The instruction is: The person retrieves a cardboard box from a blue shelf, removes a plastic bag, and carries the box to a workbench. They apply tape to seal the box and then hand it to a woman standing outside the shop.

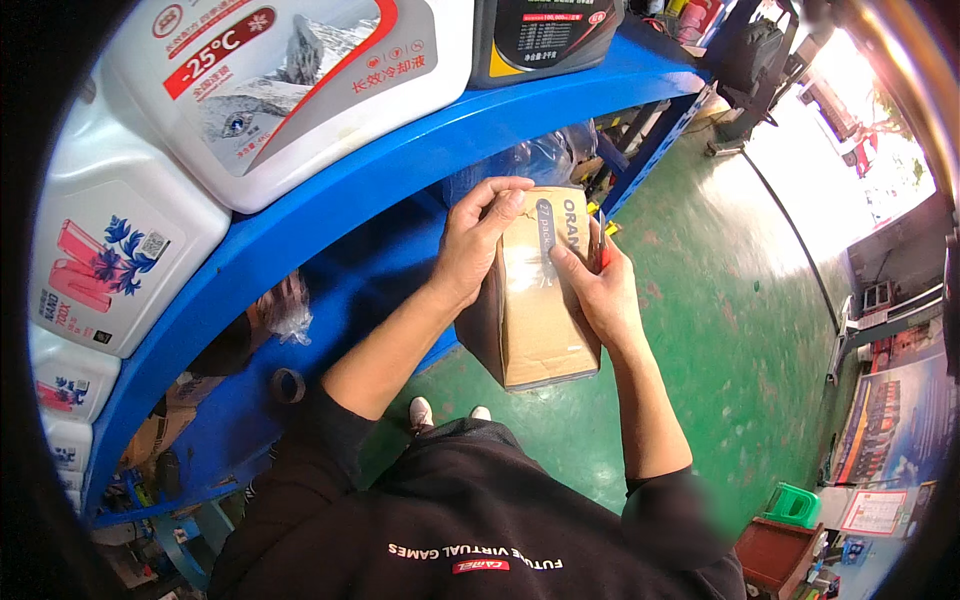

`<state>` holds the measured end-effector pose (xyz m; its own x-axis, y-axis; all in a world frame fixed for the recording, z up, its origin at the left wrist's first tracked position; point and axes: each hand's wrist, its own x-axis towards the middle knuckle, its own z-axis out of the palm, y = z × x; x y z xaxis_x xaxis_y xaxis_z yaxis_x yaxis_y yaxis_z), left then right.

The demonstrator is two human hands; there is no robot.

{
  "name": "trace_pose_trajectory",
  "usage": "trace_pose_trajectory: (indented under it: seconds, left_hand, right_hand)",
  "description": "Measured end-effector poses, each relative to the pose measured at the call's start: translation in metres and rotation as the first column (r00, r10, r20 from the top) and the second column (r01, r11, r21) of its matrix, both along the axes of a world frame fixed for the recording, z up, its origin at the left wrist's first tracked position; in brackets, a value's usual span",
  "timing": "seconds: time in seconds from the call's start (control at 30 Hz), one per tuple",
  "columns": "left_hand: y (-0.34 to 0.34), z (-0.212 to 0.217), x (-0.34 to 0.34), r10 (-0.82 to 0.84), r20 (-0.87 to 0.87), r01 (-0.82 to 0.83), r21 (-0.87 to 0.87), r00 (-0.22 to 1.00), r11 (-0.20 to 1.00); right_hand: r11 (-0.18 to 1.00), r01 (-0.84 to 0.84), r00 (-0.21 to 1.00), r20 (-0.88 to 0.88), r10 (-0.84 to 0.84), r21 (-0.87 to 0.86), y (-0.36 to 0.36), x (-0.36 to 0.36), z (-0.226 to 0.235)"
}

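A brown cardboard box (545, 300) with dark sides is held up in front of my body, its long face tilted toward me and dark print near its far end. My left hand (478, 235) grips its far left edge, thumb on the top. On the right edge my right hand (606, 295) is closed round the box, thumb pressed on the printed face. Something red and dark (603, 250) shows beside the right fingers; it may be a small tool, but its kind is hidden. The undersides of both hands are out of sight.
A blue shelf (400, 140) curves along the left and far side, bearing large white jugs (130, 240) and a dark grey jug (545, 40). A tape roll (288, 386) lies on a lower level. Green floor (700, 330) spreads right; a green stool (793, 505) stands lower right.
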<state>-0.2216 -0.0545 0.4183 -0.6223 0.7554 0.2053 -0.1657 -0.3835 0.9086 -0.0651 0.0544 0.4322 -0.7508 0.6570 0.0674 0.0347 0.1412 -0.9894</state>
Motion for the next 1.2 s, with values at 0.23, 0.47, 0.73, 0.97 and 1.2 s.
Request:
trace_pose_trajectory:
  seconds: [0.23, 0.47, 0.73, 0.97, 1.2]
  left_hand:
    - [0.010, 0.006, -0.008, 0.030, 0.085, -0.021, -0.101, 0.996, 0.995]
    - [0.014, 0.012, -0.012, 0.014, 0.073, -0.001, -0.171, 0.997, 0.985]
    - [0.007, 0.011, -0.018, -0.071, 0.081, 0.076, -0.051, 0.994, 0.996]
    - [0.017, 0.004, -0.025, -0.051, 0.008, 0.051, -0.062, 0.999, 0.997]
    - [-0.031, -0.117, 0.008, 0.116, -0.401, -0.124, 0.007, 0.909, 0.992]
  right_hand:
    - [1.000, -0.006, 1.000, -0.024, 0.006, 0.009, 0.002, -0.003, -0.002]
    - [1.000, -0.014, 1.000, -0.015, 0.014, 0.014, 0.002, -0.005, -0.001]
    - [0.999, -0.029, 0.999, -0.014, 0.029, 0.023, 0.000, -0.010, 0.003]
    - [0.999, -0.016, 1.000, -0.025, 0.016, -0.028, -0.002, -0.018, 0.006]
    - [0.986, 0.064, 0.995, 0.085, -0.051, -0.157, 0.004, 0.002, -0.005]
